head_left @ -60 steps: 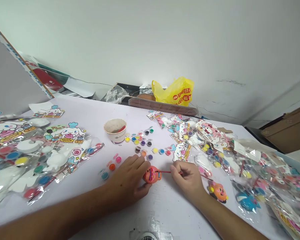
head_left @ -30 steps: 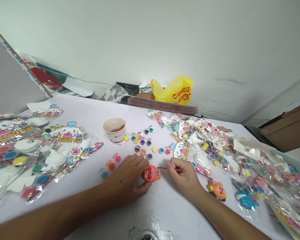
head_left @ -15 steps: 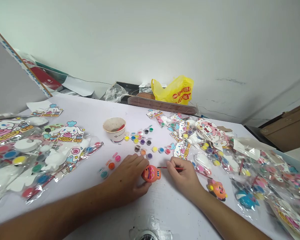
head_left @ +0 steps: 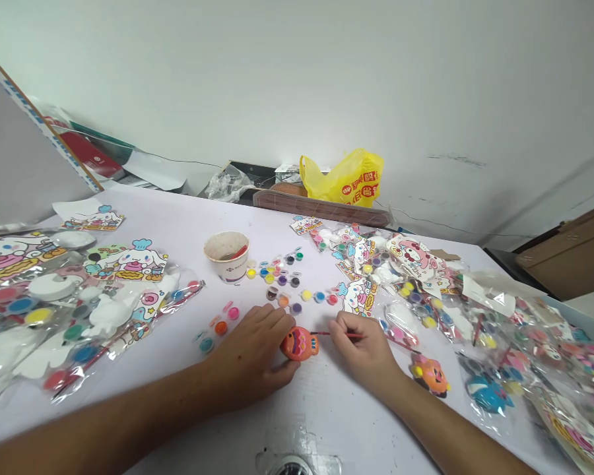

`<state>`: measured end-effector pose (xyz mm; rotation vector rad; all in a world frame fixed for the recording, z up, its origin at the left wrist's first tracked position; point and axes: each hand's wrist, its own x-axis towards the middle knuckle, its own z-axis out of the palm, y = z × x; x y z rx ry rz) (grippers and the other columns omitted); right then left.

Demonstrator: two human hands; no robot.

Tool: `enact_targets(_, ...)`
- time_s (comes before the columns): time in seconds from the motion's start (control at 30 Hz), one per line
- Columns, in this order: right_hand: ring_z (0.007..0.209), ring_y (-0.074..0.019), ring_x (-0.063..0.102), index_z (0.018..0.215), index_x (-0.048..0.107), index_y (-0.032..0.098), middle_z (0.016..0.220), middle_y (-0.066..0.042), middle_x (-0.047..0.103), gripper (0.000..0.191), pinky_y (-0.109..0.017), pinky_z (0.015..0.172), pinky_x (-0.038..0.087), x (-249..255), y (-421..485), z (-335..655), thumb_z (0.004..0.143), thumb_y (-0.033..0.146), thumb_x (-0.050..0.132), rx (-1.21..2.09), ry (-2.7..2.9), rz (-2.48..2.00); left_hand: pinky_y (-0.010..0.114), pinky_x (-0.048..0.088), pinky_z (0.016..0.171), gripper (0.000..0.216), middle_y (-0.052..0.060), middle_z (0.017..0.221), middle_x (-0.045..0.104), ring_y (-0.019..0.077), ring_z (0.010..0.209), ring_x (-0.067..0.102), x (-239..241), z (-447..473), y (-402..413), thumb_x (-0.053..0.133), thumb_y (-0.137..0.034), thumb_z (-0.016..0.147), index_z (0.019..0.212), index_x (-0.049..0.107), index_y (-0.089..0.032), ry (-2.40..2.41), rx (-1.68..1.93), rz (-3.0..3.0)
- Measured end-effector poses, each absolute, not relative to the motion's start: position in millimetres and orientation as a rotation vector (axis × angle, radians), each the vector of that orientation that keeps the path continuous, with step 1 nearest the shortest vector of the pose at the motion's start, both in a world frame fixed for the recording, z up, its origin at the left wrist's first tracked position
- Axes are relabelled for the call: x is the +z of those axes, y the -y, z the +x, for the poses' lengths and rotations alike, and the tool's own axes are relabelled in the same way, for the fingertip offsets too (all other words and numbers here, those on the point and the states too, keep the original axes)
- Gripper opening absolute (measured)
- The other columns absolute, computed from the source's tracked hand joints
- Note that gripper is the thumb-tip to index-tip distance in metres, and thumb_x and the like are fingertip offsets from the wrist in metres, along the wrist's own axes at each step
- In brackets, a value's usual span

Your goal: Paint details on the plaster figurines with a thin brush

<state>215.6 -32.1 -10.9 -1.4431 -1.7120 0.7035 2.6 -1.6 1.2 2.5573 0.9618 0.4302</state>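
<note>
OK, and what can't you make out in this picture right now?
All in the head view:
Fish: part of its edge is covered by the left hand.
Brush: its middle is hidden by the right hand; whether the tip touches the fish is too small to tell.
Leftmost packets: cut off by the left edge.
Round object: cut off by the bottom edge.

A: How is the light?
B: Soft and diffuse, brightest across the mid wall (head_left: 277, 105); a slanting shadow dims its right side.
A: Glare?
B: White glints on the left plastic packets (head_left: 123, 340), faint sheen on the tabletop (head_left: 336, 409).
A: Sharpness?
B: The thin paintbrush (head_left: 321, 333) looks soft; far-right packets (head_left: 569, 422) smear and stretch.
</note>
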Motion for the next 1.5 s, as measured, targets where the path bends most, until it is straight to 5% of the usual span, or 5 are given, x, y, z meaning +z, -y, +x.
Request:
enact_targets(0.87, 0.050, -0.0092, 0.021, 0.057, 0.023, 0.022, 0.053, 0.006, 0.022, 0.037, -0.024, 0.046, 0.018, -10.6, 33.3, 215.4, 0.084, 0.023, 0.049, 0.709, 1.728, -1.413, 0.035, 0.035, 0.075, 0.012, 0.003, 0.089, 0.053, 0.0224, 0.083, 0.044, 0.7, 2.1, 2.5, 0.056, -0.021, 0.082, 0.090, 0.048, -0.021, -0.953, 0.432, 2.553)
enact_targets(1.5, 0.051, -0.0102, 0.025, 0.059, 0.025, 0.021, 0.055, 0.006, 0.026, 0.042, -0.025, 0.048, 0.021, -8.1, 33.0, 216.0, 0.095, 0.033, 0.043, 0.846, 1.745, -1.393, 0.035, 0.034, 0.074, 0.013, 0.003, 0.089, 0.052, 0.0221, 0.083, 0.043, 0.3, 2.8, 0.4, 0.057, -0.020, 0.081, 0.089, 0.047, -0.020, -0.943, 0.424, 2.572)
